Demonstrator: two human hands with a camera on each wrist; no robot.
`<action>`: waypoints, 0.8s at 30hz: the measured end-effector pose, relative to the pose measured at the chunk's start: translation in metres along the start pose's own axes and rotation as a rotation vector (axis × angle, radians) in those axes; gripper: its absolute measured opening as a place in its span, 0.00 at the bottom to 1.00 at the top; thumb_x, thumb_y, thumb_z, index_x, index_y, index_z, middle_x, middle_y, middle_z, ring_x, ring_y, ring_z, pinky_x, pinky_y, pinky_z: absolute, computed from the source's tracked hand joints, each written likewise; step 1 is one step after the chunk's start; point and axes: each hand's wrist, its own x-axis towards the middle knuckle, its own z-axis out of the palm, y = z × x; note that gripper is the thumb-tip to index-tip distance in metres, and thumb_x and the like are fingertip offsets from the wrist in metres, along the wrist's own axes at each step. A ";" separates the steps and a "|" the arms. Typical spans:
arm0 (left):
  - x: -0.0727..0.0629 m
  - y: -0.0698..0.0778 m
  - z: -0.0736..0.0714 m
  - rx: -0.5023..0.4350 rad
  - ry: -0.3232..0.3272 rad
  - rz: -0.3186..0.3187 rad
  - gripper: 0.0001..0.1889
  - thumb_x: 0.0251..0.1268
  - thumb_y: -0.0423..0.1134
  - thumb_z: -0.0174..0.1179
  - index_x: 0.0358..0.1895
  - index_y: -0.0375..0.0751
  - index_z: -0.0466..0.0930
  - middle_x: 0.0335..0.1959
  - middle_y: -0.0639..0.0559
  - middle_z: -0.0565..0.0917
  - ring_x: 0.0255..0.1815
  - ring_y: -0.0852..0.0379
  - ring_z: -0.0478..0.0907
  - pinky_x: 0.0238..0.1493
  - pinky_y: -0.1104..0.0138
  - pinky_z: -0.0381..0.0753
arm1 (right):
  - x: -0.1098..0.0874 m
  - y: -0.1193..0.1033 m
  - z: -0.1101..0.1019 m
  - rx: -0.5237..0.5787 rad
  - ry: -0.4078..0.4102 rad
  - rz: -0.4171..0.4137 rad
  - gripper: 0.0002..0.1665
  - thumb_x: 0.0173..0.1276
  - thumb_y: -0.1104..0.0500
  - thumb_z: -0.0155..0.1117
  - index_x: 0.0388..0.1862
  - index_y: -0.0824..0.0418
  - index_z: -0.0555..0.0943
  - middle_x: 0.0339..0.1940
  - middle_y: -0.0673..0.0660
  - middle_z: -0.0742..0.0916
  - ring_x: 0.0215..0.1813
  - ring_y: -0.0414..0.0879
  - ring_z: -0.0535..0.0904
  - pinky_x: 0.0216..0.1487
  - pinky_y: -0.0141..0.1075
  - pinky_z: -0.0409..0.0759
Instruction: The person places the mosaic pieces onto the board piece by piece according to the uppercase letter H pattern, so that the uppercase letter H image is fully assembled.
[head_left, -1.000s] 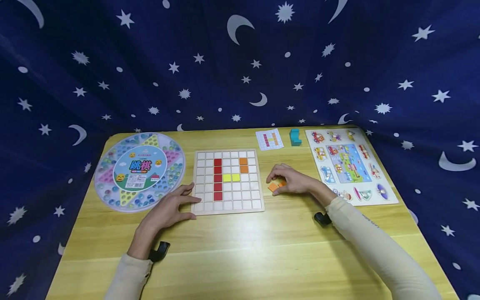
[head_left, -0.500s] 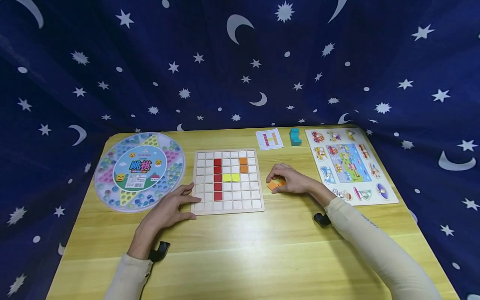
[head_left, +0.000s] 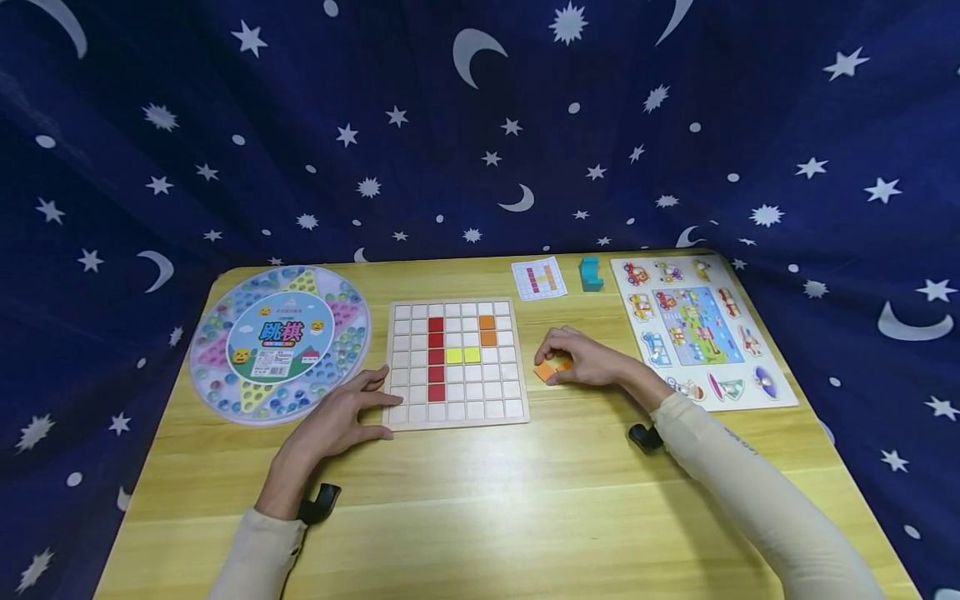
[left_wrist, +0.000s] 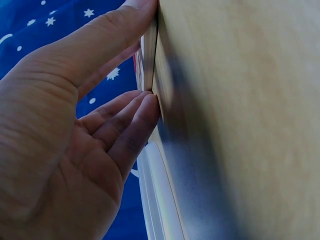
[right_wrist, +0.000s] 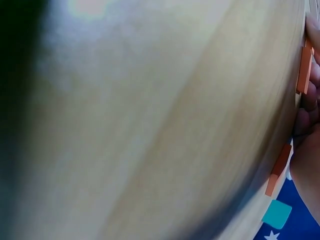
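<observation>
A wooden grid board (head_left: pixel 493 409) lies mid-table in the head view. On it are a column of red tiles (head_left: pixel 436 356), two yellow tiles (head_left: pixel 462 356) and two orange tiles (head_left: pixel 487 330). My left hand (head_left: pixel 333 419) touches the board's left edge, thumb at the near corner and fingers spread along the side. To the right of the board, my right hand (head_left: pixel 585 360) curls its fingers over loose orange tiles (head_left: pixel 544 372), pinching at them on the table. The right wrist view shows an orange tile (right_wrist: pixel 304 70) at the fingertips and another orange piece (right_wrist: pixel 279 170) apart.
A round marble-game box (head_left: pixel 217 383) stands left of the board. Behind are a pattern card (head_left: pixel 538 278) and a teal block (head_left: pixel 590 275). A picture puzzle board (head_left: pixel 757 399) lies near my right forearm. Starry dark-blue cloth (head_left: pixel 420 150) hangs behind the table (head_left: pixel 480 500).
My right fingers shift slightly over the loose orange tiles, which move a little under them. The left hand and the board keep their place.
</observation>
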 end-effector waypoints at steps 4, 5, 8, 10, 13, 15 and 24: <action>0.000 0.000 0.000 0.003 0.001 0.004 0.26 0.49 0.49 0.75 0.55 0.55 0.84 0.73 0.45 0.67 0.73 0.41 0.64 0.67 0.45 0.68 | 0.000 0.000 0.000 -0.003 0.002 -0.002 0.15 0.59 0.57 0.74 0.44 0.52 0.82 0.40 0.48 0.79 0.46 0.44 0.68 0.52 0.41 0.65; 0.000 0.000 0.000 0.003 0.000 0.005 0.26 0.49 0.49 0.75 0.55 0.55 0.84 0.73 0.45 0.67 0.73 0.41 0.64 0.67 0.45 0.68 | 0.000 0.000 0.000 -0.005 0.005 -0.003 0.15 0.59 0.57 0.74 0.44 0.52 0.82 0.40 0.48 0.80 0.46 0.44 0.68 0.52 0.41 0.65; 0.000 0.000 0.000 0.004 -0.001 0.004 0.26 0.49 0.49 0.75 0.55 0.55 0.84 0.73 0.45 0.67 0.73 0.41 0.64 0.67 0.44 0.68 | 0.000 0.001 0.001 -0.009 0.012 -0.007 0.14 0.59 0.57 0.75 0.44 0.53 0.82 0.39 0.48 0.80 0.46 0.44 0.68 0.52 0.41 0.65; 0.000 0.000 0.000 0.003 -0.002 0.004 0.26 0.49 0.49 0.75 0.55 0.54 0.84 0.73 0.45 0.67 0.73 0.41 0.63 0.67 0.44 0.67 | 0.000 0.001 0.001 -0.013 0.014 -0.002 0.14 0.59 0.56 0.75 0.43 0.52 0.82 0.39 0.48 0.79 0.46 0.43 0.68 0.52 0.40 0.65; 0.000 0.000 0.000 0.004 -0.003 0.003 0.26 0.49 0.49 0.75 0.55 0.54 0.84 0.74 0.45 0.66 0.73 0.41 0.63 0.68 0.44 0.67 | 0.001 0.003 0.003 -0.017 0.028 0.003 0.13 0.59 0.55 0.75 0.42 0.52 0.82 0.38 0.47 0.79 0.45 0.43 0.69 0.52 0.40 0.66; 0.000 0.000 0.000 0.001 -0.003 0.000 0.26 0.49 0.49 0.75 0.55 0.54 0.84 0.74 0.46 0.66 0.73 0.41 0.63 0.68 0.44 0.67 | 0.001 0.004 0.004 -0.016 0.039 0.003 0.13 0.59 0.55 0.75 0.41 0.52 0.82 0.38 0.47 0.79 0.44 0.42 0.69 0.51 0.39 0.66; 0.000 0.000 0.001 0.006 0.011 0.002 0.25 0.49 0.48 0.75 0.55 0.54 0.85 0.73 0.45 0.67 0.73 0.41 0.64 0.67 0.44 0.68 | 0.004 -0.002 0.004 0.082 0.081 0.080 0.14 0.59 0.55 0.75 0.42 0.55 0.82 0.37 0.51 0.81 0.42 0.46 0.71 0.46 0.38 0.70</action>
